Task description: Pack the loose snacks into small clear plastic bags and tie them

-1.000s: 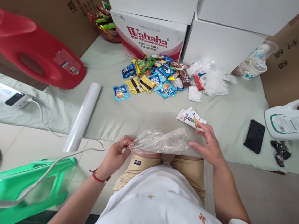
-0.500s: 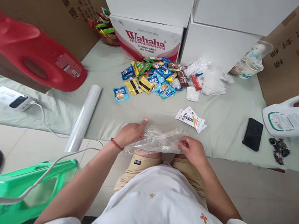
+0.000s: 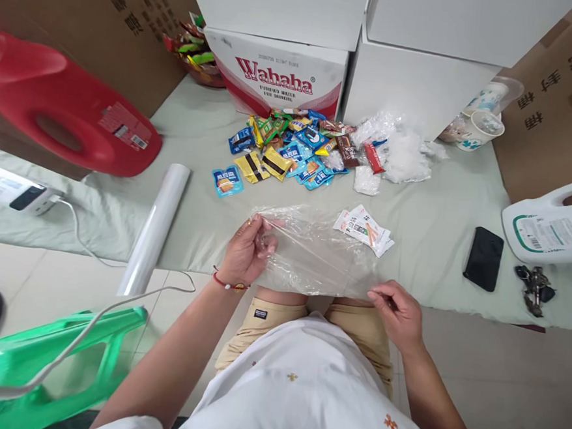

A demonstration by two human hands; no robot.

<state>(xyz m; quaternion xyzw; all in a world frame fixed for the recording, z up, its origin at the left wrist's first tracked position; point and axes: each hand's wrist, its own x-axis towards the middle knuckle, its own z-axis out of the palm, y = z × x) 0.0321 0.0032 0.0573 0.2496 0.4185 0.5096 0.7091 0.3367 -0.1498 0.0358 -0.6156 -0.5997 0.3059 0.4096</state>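
A clear plastic sheet point(image 3: 319, 259), thin and creased, is stretched between my two hands at the front edge of the covered table. My left hand point(image 3: 248, 248) pinches its upper left part, with fingers closed on the film. At the lower right corner, my right hand point(image 3: 399, 312) grips the film between thumb and curled fingers. Two or so white snack packets point(image 3: 364, 230) lie just behind the sheet, partly overlapped by its far edge. Beyond them is a heap of small wrapped snacks point(image 3: 290, 153), blue, yellow, green and brown.
A plastic film roll point(image 3: 155, 228) lies to the left, near a white device point(image 3: 16, 190) with a cable and a red jug point(image 3: 73, 108). On the right are a phone point(image 3: 483, 258), keys point(image 3: 534, 289) and a white bottle point(image 3: 554, 223). Boxes point(image 3: 280, 77) stand behind.
The bunched film has been spread wider. My left hand has turned and risen slightly, now closed on the film; my right hand has moved right and a little down with its corner.
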